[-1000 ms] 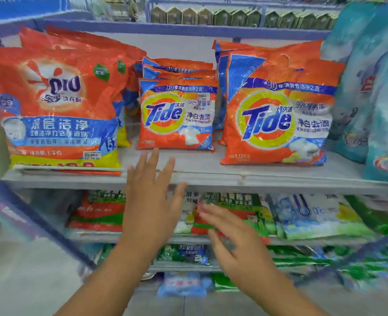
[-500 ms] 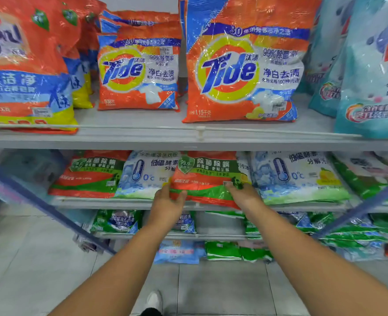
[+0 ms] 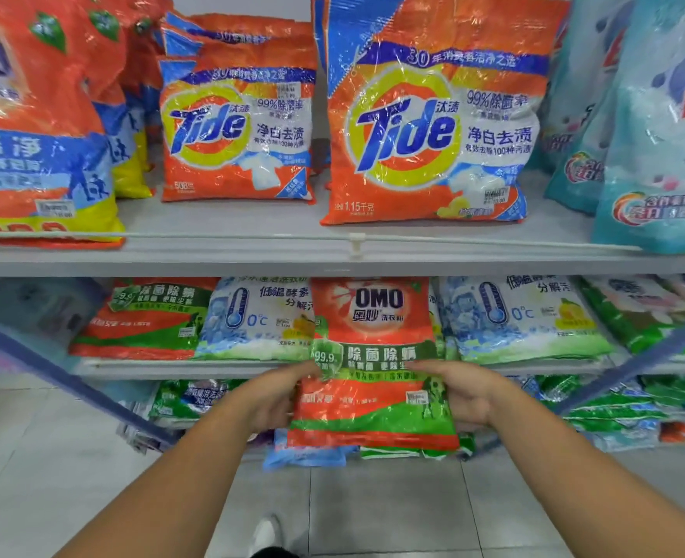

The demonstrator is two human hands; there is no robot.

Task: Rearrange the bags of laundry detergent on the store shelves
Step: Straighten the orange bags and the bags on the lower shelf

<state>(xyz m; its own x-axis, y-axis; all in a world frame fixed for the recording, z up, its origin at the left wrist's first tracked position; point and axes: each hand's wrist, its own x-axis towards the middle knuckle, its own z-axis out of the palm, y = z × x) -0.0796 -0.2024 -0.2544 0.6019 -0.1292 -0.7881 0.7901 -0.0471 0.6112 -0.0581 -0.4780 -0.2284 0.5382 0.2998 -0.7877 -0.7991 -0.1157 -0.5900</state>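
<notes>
Nearest, at the bottom edge: a white shoe (image 3: 265, 531) on grey floor tiles (image 3: 373, 509), below the red OMO bag (image 3: 373, 372). Two bare forearms reaching up from the lower corners toward that bag.

Left hand (image 3: 278, 396) clamped on the OMO bag's left edge, thumb over the front by the green shield, fingers hidden behind. Right hand (image 3: 463, 390) clamped on its right edge, thumb lying across the green band, fingers likewise tucked behind. Held between both hands, label facing up, lower half hanging out past the front lip of the middle shelf (image 3: 172, 368), upper half reaching in under the top shelf (image 3: 333, 259).

Just left of the OMO bag on the middle shelf, a white-and-blue bag (image 3: 252, 320) with a thermometer, then a red-and-green bag (image 3: 143, 320) further left. Just right of the OMO bag, a second thermometer bag (image 3: 522, 320), then green bags, blurred. Below and behind the OMO bag, a lower shelf of green and blue bags, too blurred to read.

Above the OMO bag, on the top shelf: a large Tide bag (image 3: 433, 126) standing upright, a small Tide bag (image 3: 236, 130) up and to the left, orange bags at far left, teal bags (image 3: 655, 134) at far right.
</notes>
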